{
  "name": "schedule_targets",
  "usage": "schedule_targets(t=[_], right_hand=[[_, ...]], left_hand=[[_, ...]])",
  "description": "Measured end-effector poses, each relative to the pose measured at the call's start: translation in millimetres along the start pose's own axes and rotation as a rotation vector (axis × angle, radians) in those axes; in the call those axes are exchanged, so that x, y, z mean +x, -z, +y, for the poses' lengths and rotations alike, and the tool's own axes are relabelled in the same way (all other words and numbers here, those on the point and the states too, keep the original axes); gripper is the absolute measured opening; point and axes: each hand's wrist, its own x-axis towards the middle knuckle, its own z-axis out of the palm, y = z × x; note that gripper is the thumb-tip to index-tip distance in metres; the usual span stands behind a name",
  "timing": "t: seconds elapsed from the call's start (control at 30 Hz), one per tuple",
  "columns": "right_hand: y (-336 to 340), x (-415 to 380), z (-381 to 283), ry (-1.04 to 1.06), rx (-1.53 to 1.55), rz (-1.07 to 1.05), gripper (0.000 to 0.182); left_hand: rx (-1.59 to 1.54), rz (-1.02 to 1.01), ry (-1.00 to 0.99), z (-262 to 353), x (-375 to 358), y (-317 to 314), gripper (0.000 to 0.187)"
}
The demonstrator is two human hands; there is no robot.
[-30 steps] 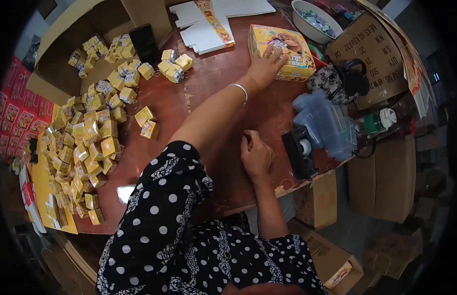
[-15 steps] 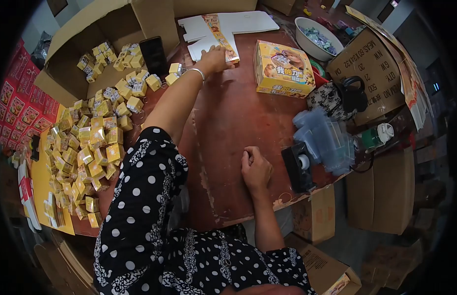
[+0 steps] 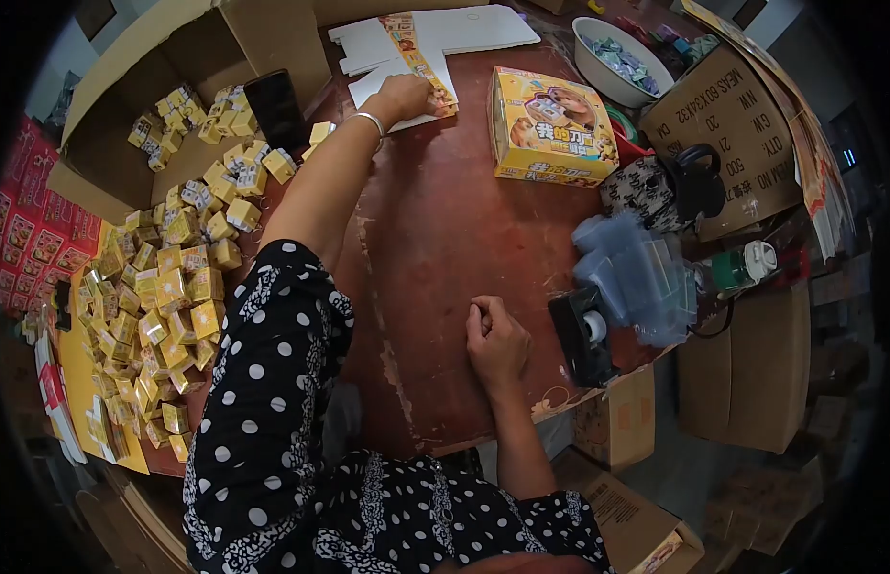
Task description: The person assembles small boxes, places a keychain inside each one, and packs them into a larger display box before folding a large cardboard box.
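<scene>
My left hand (image 3: 407, 99) reaches to the table's far side, its fingers bent over flat white card sheets (image 3: 478, 33) and a printed orange strip (image 3: 403, 40) on them. Whether its fingertips grip a sheet is hidden. My right hand (image 3: 498, 346) rests on the red-brown table (image 3: 435, 220) near the front edge, fingers curled in with nothing visible in them. A closed yellow printed box (image 3: 550, 126) sits to the right of the sheets.
Many small yellow boxes (image 3: 158, 320) are heaped at left, before an open carton (image 3: 177, 57) and a black phone (image 3: 274, 110). At right are a tape dispenser (image 3: 581, 337), clear plastic pieces (image 3: 641, 277), a white bowl (image 3: 625, 59) and a green-and-white bottle (image 3: 743, 265).
My left hand has bent its fingers more and shifted slightly left and up over the sheets. The view has shifted a little. My right hand stays in place.
</scene>
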Motion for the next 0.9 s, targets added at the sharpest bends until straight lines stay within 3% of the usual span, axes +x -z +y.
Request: schedule_targets(t=[0.07,0.1,0.2,0.33,0.4,0.5,0.57,0.6,0.67,0.7,0.73,0.8,0.9], right_hand=[[0.1,0.7,0.5,0.002,0.007,0.003,0.009],[0.7,0.4,0.3,0.004,0.008,0.006,0.009],[1.4,1.1,0.7,0.012,0.028,0.012,0.009],[5.7,-0.2,-2.3,-0.001,0.014,-0.015,0.008],[10.4,0.3,-7.6,0.006,0.031,-0.007,0.007],[10.8,-3.4,-3.2,0.044,0.018,-0.008,0.008],[14.5,-6.4,-8.0,-0.033,0.413,-0.002,0.013],[22.7,-6.2,-18.6,-0.007,0.416,0.014,0.013],[78.2,-12.2,-92.0,0.500,0.300,0.295,0.017],[125.6,-14.3,-136.9,0.679,0.092,0.372,0.029],[155.8,-8.3,-165.1,0.870,0.126,0.480,0.038],[209.0,-9.7,-225.9,0.907,0.043,0.695,0.052],[246.5,0.1,-280.2,0.939,0.041,0.555,0.060]], left_hand=[[-0.016,0.039,-0.063,-7.3,3.2,2.0,0.036],[-0.014,0.041,-0.064,-12.8,5.3,6.3,0.036],[0.123,0.537,-0.039,-28.4,1.8,47.5,0.014],[0.142,0.993,-0.004,-45.3,-28.2,169.5,0.025],[0.260,1.017,0.072,-35.4,-68.9,237.7,0.022],[0.190,1.159,-0.060,-23.0,-145.3,311.0,0.020],[0.140,1.248,-0.159,-9.5,-202.1,347.6,0.020],[0.112,1.290,-0.212,-1.2,-228.5,363.1,0.020],[0.087,1.295,-0.290,19.6,-282.4,385.9,0.020],[0.044,1.245,-0.361,29.4,-308.5,390.0,0.021],[0.038,1.222,-0.364,38.8,-332.1,397.3,0.021],[0.093,1.125,-0.357,58.4,-376.9,417.1,0.021],[0.041,1.088,-0.373,64.0,-418.0,408.3,0.022]])
